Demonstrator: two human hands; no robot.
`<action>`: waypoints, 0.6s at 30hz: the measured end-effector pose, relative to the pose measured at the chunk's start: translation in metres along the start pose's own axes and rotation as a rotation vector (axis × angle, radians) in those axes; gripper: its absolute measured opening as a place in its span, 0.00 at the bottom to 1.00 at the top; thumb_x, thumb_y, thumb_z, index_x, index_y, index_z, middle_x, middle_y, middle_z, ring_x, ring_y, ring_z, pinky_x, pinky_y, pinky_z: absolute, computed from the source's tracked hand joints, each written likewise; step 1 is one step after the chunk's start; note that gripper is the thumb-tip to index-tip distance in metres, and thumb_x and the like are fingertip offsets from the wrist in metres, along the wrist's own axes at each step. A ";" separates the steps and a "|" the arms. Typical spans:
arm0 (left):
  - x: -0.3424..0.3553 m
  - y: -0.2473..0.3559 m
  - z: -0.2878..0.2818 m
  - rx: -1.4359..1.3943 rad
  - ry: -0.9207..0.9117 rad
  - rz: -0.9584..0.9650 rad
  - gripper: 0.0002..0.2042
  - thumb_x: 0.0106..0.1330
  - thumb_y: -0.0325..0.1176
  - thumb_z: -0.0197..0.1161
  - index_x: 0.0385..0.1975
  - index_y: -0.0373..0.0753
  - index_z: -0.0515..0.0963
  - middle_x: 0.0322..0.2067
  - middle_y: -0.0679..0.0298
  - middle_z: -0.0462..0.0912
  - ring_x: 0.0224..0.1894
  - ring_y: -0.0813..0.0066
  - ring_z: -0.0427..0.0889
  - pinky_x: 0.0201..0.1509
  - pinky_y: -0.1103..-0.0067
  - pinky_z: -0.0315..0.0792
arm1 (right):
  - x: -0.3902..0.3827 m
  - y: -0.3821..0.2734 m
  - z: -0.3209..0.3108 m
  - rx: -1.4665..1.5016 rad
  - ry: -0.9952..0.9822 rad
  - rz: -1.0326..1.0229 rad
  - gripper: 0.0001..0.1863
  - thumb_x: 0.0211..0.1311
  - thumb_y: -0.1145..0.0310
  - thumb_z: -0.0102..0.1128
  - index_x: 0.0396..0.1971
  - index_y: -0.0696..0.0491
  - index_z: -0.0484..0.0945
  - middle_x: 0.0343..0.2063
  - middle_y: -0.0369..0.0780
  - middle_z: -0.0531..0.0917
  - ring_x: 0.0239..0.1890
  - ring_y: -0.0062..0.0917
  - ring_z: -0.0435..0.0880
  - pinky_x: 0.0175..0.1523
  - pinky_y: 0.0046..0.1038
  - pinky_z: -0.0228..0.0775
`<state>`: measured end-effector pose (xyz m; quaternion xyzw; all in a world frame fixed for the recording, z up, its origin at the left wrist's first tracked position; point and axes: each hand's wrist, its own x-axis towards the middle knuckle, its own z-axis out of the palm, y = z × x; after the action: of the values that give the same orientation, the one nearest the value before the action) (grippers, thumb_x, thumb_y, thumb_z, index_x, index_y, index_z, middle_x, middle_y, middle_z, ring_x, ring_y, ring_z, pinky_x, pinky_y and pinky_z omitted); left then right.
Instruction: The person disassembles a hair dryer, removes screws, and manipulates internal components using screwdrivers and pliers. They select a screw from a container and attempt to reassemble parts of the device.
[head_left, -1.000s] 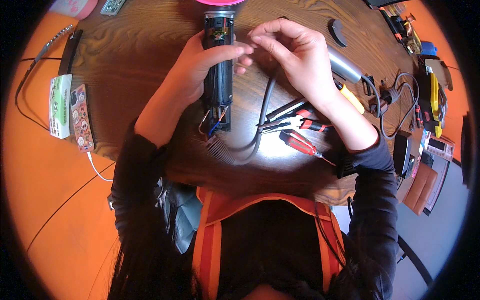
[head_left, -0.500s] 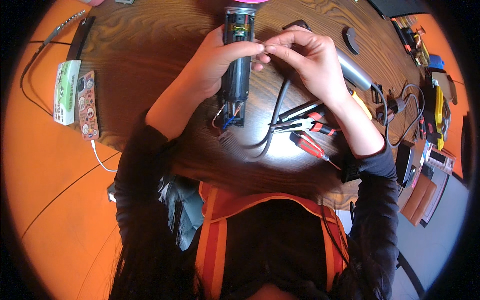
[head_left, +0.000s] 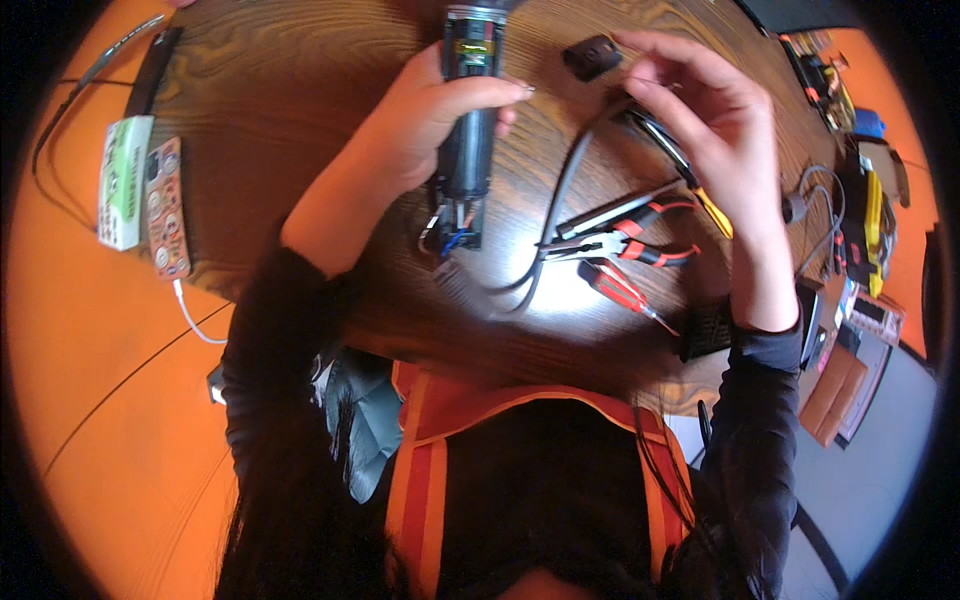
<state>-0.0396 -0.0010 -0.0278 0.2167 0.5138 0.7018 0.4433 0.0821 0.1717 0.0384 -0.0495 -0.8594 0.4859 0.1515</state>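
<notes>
My left hand (head_left: pixel 420 125) is closed around an open black cylindrical housing (head_left: pixel 470 145), whose thumb side shows a small circuit board. Loose coloured wires (head_left: pixel 450 235) and a ribbed grey cord (head_left: pixel 465 290) leave its lower end. My right hand (head_left: pixel 715 120) is raised to the right of it, thumb and forefinger curled near each other; what they hold, if anything, is too small to name. Near those fingertips lie a small black part (head_left: pixel 590 58) and a yellow-handled tool (head_left: pixel 710 215). Below are pliers (head_left: pixel 650 250) with red-black grips and a red screwdriver (head_left: pixel 618 285).
A patterned phone (head_left: pixel 168 205) on a white cable lies beside a green-white box (head_left: pixel 123 180) at the table's left. Coiled cables (head_left: pixel 820 210), a yellow tool case (head_left: pixel 870 220) and a brown leather item (head_left: pixel 835 395) are at the right. The wooden table (head_left: pixel 270 70) has a curved edge.
My right hand has left my left thumb and moved right, uncovering the small black part. The left hand and housing shifted up and right at first, then stayed nearly still.
</notes>
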 end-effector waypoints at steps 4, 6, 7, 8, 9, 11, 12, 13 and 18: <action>0.000 -0.001 -0.003 -0.036 -0.057 -0.006 0.10 0.53 0.30 0.60 0.33 0.37 0.68 0.23 0.66 0.71 0.25 0.81 0.72 0.30 0.84 0.68 | -0.044 -0.025 -0.034 -0.248 -0.385 0.135 0.06 0.49 0.73 0.58 0.28 0.56 0.77 0.26 0.40 0.80 0.31 0.24 0.79 0.36 0.24 0.71; 0.001 -0.003 -0.003 -0.023 -0.020 -0.019 0.11 0.52 0.29 0.60 0.33 0.36 0.67 0.24 0.65 0.71 0.25 0.81 0.71 0.30 0.84 0.68 | -0.067 -0.027 -0.029 -0.351 -0.536 0.012 0.08 0.48 0.71 0.58 0.30 0.55 0.75 0.22 0.41 0.78 0.28 0.29 0.79 0.32 0.27 0.72; 0.002 -0.003 -0.004 -0.030 -0.028 -0.019 0.11 0.52 0.28 0.59 0.34 0.36 0.67 0.24 0.65 0.71 0.26 0.81 0.71 0.30 0.84 0.68 | -0.080 -0.031 -0.027 -0.441 -0.590 0.099 0.10 0.48 0.70 0.58 0.32 0.54 0.74 0.21 0.41 0.77 0.27 0.30 0.78 0.30 0.28 0.72; 0.002 -0.002 -0.004 -0.029 -0.030 -0.024 0.12 0.52 0.28 0.59 0.34 0.36 0.66 0.24 0.65 0.71 0.26 0.81 0.70 0.30 0.84 0.67 | -0.090 -0.034 -0.025 -0.520 -0.641 0.186 0.12 0.48 0.68 0.58 0.34 0.53 0.73 0.21 0.41 0.75 0.26 0.32 0.78 0.28 0.29 0.72; 0.002 -0.002 -0.005 -0.028 -0.032 -0.029 0.12 0.51 0.27 0.59 0.34 0.36 0.66 0.25 0.65 0.71 0.26 0.81 0.70 0.30 0.84 0.67 | -0.098 -0.033 -0.019 -0.580 -0.577 0.087 0.15 0.47 0.66 0.59 0.37 0.51 0.71 0.21 0.40 0.74 0.25 0.31 0.77 0.28 0.30 0.71; 0.001 -0.002 -0.004 -0.037 -0.004 -0.046 0.13 0.50 0.30 0.62 0.33 0.35 0.68 0.22 0.65 0.73 0.25 0.80 0.72 0.30 0.85 0.68 | -0.112 -0.034 -0.012 -0.613 -0.543 0.113 0.19 0.44 0.67 0.61 0.39 0.53 0.72 0.25 0.41 0.74 0.26 0.33 0.77 0.29 0.29 0.71; 0.001 -0.001 -0.004 -0.042 0.007 -0.049 0.14 0.49 0.32 0.63 0.32 0.35 0.69 0.21 0.66 0.74 0.25 0.80 0.73 0.31 0.85 0.68 | -0.117 -0.035 -0.013 -0.585 -0.554 0.154 0.20 0.43 0.69 0.62 0.39 0.55 0.72 0.26 0.42 0.75 0.26 0.35 0.76 0.30 0.30 0.70; 0.001 -0.001 -0.003 -0.038 0.010 -0.056 0.14 0.49 0.32 0.63 0.33 0.35 0.69 0.21 0.65 0.73 0.25 0.79 0.72 0.31 0.85 0.68 | -0.120 -0.033 -0.012 -0.585 -0.559 0.104 0.18 0.45 0.69 0.61 0.39 0.55 0.72 0.27 0.42 0.76 0.26 0.34 0.77 0.31 0.29 0.71; 0.001 0.003 -0.001 -0.031 0.054 -0.096 0.15 0.49 0.30 0.61 0.34 0.34 0.67 0.24 0.63 0.72 0.26 0.78 0.71 0.31 0.83 0.67 | -0.116 -0.019 -0.031 -0.686 -0.205 0.141 0.13 0.45 0.72 0.62 0.34 0.55 0.75 0.26 0.42 0.77 0.24 0.32 0.78 0.29 0.27 0.71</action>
<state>-0.0419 -0.0013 -0.0259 0.1662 0.5244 0.6931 0.4657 0.2034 0.1603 0.0447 -0.1077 -0.9776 0.1809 0.0052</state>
